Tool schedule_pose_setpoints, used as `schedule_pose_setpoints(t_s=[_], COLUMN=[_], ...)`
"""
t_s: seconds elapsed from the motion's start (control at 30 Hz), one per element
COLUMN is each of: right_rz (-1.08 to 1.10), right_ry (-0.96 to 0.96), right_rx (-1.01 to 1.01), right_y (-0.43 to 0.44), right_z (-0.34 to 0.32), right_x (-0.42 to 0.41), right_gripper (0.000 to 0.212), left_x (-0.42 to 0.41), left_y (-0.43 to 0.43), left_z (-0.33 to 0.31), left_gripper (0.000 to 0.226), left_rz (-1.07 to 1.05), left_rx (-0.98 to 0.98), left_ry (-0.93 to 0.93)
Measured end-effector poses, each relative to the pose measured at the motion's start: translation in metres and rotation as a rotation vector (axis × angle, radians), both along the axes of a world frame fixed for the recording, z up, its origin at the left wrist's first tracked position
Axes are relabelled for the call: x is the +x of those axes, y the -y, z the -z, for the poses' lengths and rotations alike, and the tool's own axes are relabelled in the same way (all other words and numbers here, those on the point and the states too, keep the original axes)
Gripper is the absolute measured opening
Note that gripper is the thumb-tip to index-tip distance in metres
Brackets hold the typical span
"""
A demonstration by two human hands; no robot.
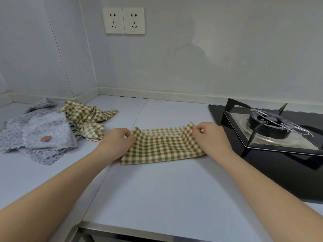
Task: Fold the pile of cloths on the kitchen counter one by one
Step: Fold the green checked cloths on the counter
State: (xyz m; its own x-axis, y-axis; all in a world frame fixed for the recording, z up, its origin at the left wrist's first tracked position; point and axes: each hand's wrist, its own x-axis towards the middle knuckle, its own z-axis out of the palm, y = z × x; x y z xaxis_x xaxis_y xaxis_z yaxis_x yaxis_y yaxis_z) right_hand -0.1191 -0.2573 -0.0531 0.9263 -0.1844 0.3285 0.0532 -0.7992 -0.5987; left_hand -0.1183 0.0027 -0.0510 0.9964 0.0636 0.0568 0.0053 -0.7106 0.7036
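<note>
Cloth in hand: the green checked cloth [162, 147] lies on the pale counter [157, 193], just left of the stove, its far edge lifted and doubled toward you.
Left hand: your left hand [116, 143] pinches the cloth's left end, fingers curled into the fabric.
Right hand: your right hand [210, 137] pinches the right far corner, thumb and fingertips closed on it.
Pile: the pile of cloths [52, 130] sits to your left, grey dotted ones with another green checked cloth on its right side.
Stove: the black gas hob [272, 130] stands just right of your right hand.
Wall: two sockets [124, 20] above.
</note>
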Motion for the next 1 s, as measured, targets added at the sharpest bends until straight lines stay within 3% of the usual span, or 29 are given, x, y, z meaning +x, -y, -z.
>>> schedule_pose_setpoints(t_s=[0.17,0.3,0.5,0.7,1.0], right_rz=[0.060,0.043,0.087,0.099,0.190], right_ry=[-0.015,0.022,-0.112,-0.102,-0.139], right_rx=[-0.153,-0.095,-0.251,-0.323,-0.453], right_y=[0.000,-0.002,-0.003,-0.005,-0.005], right_z=[-0.001,-0.001,-0.002,-0.002,-0.001], right_x=[0.000,0.001,-0.001,-0.002,0.000], right_gripper=[0.032,0.032,0.029,0.026,0.023], left_x=[-0.003,0.000,0.001,0.002,0.004], left_y=[0.005,0.001,0.000,0.001,0.005], left_z=[-0.004,0.003,0.013,0.020,0.024], left_gripper=[0.030,0.031,0.029,0.025,0.020], left_rz=[-0.044,-0.063,-0.081,-0.113,-0.146], left_rx=[0.039,0.142,0.351,0.370,0.506], left_ry=[-0.018,0.063,0.227,0.391,0.462])
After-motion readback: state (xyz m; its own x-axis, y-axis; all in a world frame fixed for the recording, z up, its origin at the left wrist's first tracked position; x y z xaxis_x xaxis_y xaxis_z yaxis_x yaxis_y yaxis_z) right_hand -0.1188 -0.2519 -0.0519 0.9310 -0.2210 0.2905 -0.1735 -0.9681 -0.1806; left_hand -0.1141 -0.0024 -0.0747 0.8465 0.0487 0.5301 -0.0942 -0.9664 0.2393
